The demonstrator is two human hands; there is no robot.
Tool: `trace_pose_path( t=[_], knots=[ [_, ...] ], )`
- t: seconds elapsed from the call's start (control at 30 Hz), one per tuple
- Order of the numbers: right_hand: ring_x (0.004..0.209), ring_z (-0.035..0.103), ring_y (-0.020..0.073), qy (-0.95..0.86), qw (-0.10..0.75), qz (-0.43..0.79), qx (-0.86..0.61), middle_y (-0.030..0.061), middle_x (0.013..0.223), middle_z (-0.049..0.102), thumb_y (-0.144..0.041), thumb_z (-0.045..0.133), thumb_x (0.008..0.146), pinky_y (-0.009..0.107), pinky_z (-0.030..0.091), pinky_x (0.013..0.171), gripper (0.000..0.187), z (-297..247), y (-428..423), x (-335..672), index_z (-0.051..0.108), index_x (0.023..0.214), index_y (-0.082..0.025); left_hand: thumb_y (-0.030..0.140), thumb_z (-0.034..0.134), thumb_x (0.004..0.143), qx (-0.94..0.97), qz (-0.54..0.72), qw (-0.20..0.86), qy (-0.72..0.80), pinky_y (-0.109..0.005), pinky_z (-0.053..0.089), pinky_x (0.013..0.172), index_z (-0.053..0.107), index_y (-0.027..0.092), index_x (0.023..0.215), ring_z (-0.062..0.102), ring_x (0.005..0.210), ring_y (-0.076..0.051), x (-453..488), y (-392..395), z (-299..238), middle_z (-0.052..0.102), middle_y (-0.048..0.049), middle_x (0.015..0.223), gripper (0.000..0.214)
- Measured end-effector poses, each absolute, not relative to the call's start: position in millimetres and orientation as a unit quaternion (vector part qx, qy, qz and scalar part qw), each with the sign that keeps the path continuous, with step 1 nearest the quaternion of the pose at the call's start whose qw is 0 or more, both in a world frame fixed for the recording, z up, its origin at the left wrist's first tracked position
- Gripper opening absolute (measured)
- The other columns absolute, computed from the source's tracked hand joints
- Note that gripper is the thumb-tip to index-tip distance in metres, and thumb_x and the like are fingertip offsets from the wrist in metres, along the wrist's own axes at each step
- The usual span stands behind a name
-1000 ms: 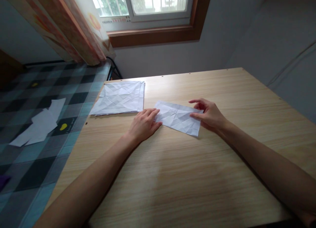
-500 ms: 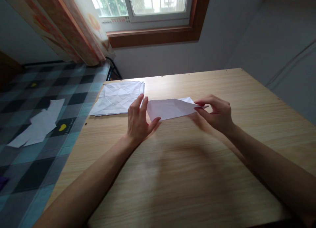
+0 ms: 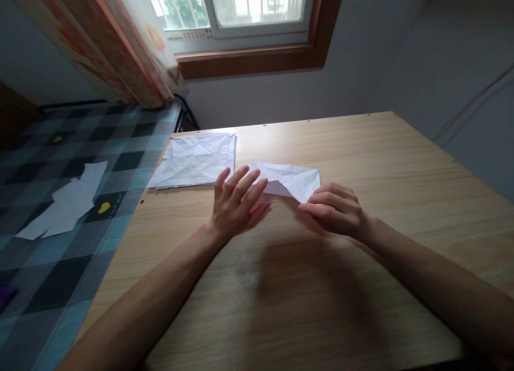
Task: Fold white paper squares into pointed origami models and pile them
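A folded sheet of white paper (image 3: 295,179) with creases lies between my hands on the wooden table, its near edge lifted. My right hand (image 3: 337,207) pinches the paper's near right corner between thumb and fingers. My left hand (image 3: 239,202) is at the paper's left end with fingers apart and stretched out; it covers that end, and whether it touches the paper is hard to tell.
A stack of creased white paper sheets (image 3: 196,159) lies at the table's (image 3: 313,301) back left corner. On the checked cloth (image 3: 60,274) to the left are cut white paper pieces (image 3: 68,202). A curtain (image 3: 120,44) hangs beside the window (image 3: 257,9).
My right hand has moved nearer and slightly left, tilting the paper so its creased upper face shows. My left hand has turned and shifted slightly right, its fingers now fanned over the paper's left end.
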State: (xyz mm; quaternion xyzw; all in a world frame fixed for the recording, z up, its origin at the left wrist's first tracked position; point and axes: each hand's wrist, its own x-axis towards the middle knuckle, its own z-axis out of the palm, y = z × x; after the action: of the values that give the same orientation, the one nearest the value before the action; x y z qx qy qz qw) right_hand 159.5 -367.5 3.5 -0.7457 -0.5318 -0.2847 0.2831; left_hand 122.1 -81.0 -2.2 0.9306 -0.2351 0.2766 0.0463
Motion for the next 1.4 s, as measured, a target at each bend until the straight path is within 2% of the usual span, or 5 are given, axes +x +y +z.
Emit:
trace_pose_path(
  t=[0.33,0.57,0.67,0.93,1.4],
  knots=[
    [0.09,0.064,0.0248,-0.251,0.453,-0.232,-0.824,0.0075,0.109,0.063,-0.032,0.06,0.089,0.041,0.058,0.076,0.048,-5.7,-362.1,181.1,0.046,0.135,-0.027,0.057,0.053,0.09,0.94,0.253,0.016,-0.228,-0.066,0.007,0.121,0.032,0.033,0.151,0.014,0.152,-0.035,126.4,-87.0,3.0,0.034,-0.0061,0.159,0.069],
    [0.146,0.025,0.0379,-0.301,0.262,-0.234,-0.887,0.0127,0.159,0.025,-0.037,0.067,0.085,0.059,0.033,0.114,0.074,-8.5,-369.4,190.7,0.032,0.149,-0.029,0.062,0.047,0.092,0.937,0.147,0.022,-0.315,-0.061,-0.003,0.122,0.033,0.025,0.151,0.017,0.152,-0.033,139.5,-90.8,1.5,0.031,-0.0086,0.16,0.072],
    [0.149,0.019,0.0365,-0.365,0.176,-0.186,-0.895,0.0126,0.16,0.027,-0.045,0.064,0.088,0.061,0.021,0.119,0.067,-11.0,-369.5,190.6,0.04,0.147,-0.025,0.06,0.042,0.095,0.939,0.104,0.026,-0.327,-0.059,-0.001,0.123,0.036,0.021,0.15,0.019,0.151,-0.031,143.4,-91.4,0.1,0.033,-0.0098,0.159,0.068],
    [0.134,0.047,0.0358,-0.422,0.098,-0.073,-0.898,0.022,0.145,0.049,-0.041,0.051,0.097,0.053,0.038,0.112,0.051,-13.7,-364.5,184.0,0.052,0.138,-0.012,0.057,0.035,0.099,0.942,-0.009,0.062,-0.33,-0.052,0.023,0.12,0.04,0.017,0.149,0.029,0.148,-0.032,144.6,-89.9,0.2,0.036,-0.0118,0.158,0.065],
    [0.103,0.063,0.0267,-0.505,-0.038,-0.086,-0.858,0.0187,0.109,0.067,-0.007,0.04,0.097,0.036,0.051,0.086,0.025,11.7,-339.8,150.1,0.063,0.109,-0.007,0.04,0.045,0.1,0.908,0.12,0.037,-0.399,-0.044,0.048,0.102,0.063,0.014,0.122,0.058,0.124,-0.028,139.4,-98.7,-1.1,0.064,-0.0119,0.132,0.038]
  ],
)
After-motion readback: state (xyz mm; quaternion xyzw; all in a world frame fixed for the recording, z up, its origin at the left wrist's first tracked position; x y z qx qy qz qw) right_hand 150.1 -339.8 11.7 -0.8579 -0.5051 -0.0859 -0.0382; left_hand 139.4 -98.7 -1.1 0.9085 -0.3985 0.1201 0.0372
